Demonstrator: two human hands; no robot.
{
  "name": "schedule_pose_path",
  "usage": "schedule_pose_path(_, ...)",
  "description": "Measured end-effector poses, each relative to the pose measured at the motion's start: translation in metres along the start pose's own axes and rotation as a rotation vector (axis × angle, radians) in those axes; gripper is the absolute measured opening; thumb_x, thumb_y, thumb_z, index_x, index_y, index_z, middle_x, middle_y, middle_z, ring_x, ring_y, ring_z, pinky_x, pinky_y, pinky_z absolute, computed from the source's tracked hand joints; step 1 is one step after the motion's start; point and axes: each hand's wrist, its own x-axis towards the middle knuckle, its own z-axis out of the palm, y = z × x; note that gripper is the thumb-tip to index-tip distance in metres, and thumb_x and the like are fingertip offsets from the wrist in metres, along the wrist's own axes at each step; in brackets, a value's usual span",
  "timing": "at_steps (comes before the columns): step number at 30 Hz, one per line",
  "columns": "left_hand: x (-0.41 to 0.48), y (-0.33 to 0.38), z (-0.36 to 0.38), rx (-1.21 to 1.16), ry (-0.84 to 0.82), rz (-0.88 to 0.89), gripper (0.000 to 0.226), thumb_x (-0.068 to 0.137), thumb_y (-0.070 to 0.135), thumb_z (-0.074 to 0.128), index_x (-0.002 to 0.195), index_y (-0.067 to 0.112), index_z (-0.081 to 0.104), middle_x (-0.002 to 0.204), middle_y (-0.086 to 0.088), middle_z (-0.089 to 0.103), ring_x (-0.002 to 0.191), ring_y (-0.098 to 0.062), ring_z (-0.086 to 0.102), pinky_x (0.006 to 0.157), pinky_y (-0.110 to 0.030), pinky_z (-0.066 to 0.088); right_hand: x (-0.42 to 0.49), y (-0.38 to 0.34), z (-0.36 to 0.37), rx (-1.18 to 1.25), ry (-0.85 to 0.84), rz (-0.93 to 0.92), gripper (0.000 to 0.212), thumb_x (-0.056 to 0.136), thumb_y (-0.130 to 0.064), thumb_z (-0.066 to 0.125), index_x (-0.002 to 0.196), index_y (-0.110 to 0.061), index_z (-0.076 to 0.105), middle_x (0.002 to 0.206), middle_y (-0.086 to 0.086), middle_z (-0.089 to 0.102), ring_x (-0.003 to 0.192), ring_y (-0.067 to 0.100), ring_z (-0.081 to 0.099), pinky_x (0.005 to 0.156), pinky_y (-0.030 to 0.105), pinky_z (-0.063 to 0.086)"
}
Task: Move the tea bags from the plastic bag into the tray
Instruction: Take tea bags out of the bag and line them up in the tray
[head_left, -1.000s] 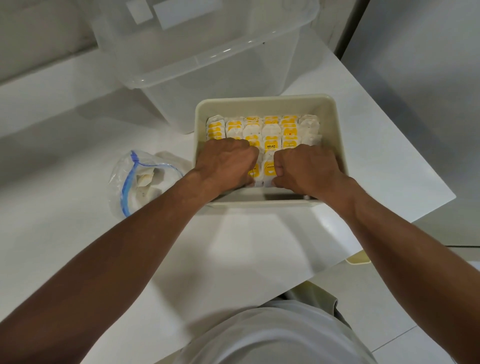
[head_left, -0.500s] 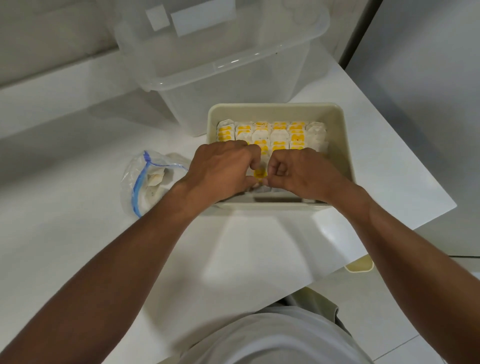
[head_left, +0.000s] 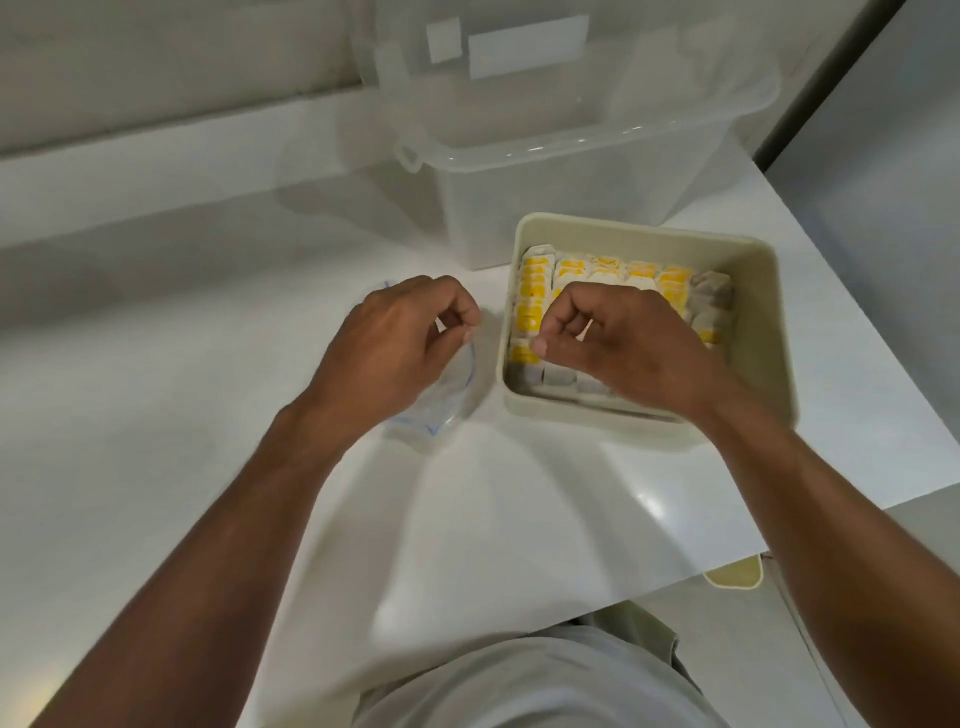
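Left hand (head_left: 400, 338) held over the clear plastic bag with the blue zip edge (head_left: 454, 400), left of the tray. Fingers curled, thumb and forefinger brought close at the bag's rim. Whether the rim is pinched cannot be told, as the frame is blurred.

Right hand (head_left: 613, 343) held above the near-left part of the cream rectangular plastic tray (head_left: 644, 228). Fingers curled inward, nothing seen held.

White-and-yellow tea bags (head_left: 535, 291) are packed upright in rows in the tray. The middle rows are hidden by the right hand.

Most of the bag is covered by the left hand, and its contents cannot be made out. The clear lidded storage box (head_left: 571, 171) stands beyond the tray on the white table (head_left: 156, 415), its top cut off.
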Motion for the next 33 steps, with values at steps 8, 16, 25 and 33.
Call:
schedule_pose_path(8, -0.031, -0.039, -0.007, 0.201, -0.125, -0.178, 0.022, 0.086, 0.036, 0.069, 0.107, 0.032, 0.062, 0.105, 0.015, 0.065, 0.087, -0.016, 0.065, 0.070, -0.031, 0.050, 0.004, -0.051, 0.040, 0.042, 0.022, -0.068, 0.011, 0.087, -0.025, 0.070, 0.096, -0.031, 0.070, 0.077, -0.028, 0.063, 0.063, 0.000, 0.059, 0.063, 0.008, 0.039)
schedule_pose_path(16, -0.053, -0.063, -0.007, 0.297, -0.253, -0.239, 0.062, 0.077, 0.067, 0.067, 0.129, 0.036, 0.054, 0.124, 0.013, 0.060, 0.102, -0.019, 0.064, 0.076, -0.030, 0.049, -0.008, -0.071, 0.126, -0.337, -0.022, -0.073, 0.036, 0.097, -0.024, 0.050, 0.131, -0.025, 0.060, 0.123, -0.001, 0.066, 0.103, 0.023, 0.066, 0.087, 0.035, 0.052)
schedule_pose_path(25, -0.074, -0.054, -0.009, 0.319, -0.360, -0.207, 0.063, 0.081, 0.067, 0.060, 0.138, 0.044, 0.043, 0.132, 0.017, 0.056, 0.113, -0.019, 0.061, 0.083, -0.029, 0.047, -0.037, -0.067, 0.140, -0.577, -0.116, 0.128, 0.037, 0.103, -0.034, 0.036, 0.138, -0.024, 0.041, 0.093, 0.001, 0.065, 0.084, 0.027, 0.065, 0.062, 0.031, 0.041)
schedule_pose_path(33, -0.081, -0.040, 0.006, 0.340, -0.239, -0.239, 0.031, 0.095, 0.046, 0.053, 0.125, 0.037, 0.057, 0.112, 0.009, 0.069, 0.093, -0.023, 0.068, 0.075, -0.030, 0.053, -0.039, -0.063, 0.136, -0.373, -0.081, 0.085, 0.046, 0.100, -0.033, 0.042, 0.146, -0.034, 0.040, 0.121, -0.012, 0.068, 0.102, 0.016, 0.066, 0.089, 0.032, 0.050)
